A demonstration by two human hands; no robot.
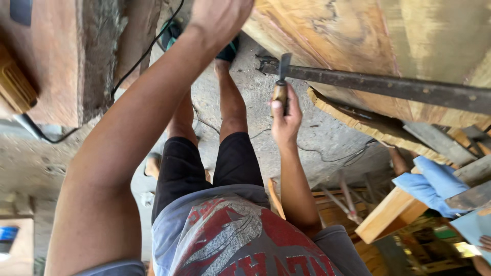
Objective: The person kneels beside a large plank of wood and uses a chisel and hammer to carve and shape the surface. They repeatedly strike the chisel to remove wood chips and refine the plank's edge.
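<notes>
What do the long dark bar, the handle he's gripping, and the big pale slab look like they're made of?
The long dark bar looks like steel: flat, grey-brown, dull, possibly rusted. The handle in the right hand looks like varnished wood, amber and slightly glossy, though plastic cannot be ruled out. The big pale slab is raw wood: yellowish, with visible grain lines and a matt, unfinished face.
</notes>
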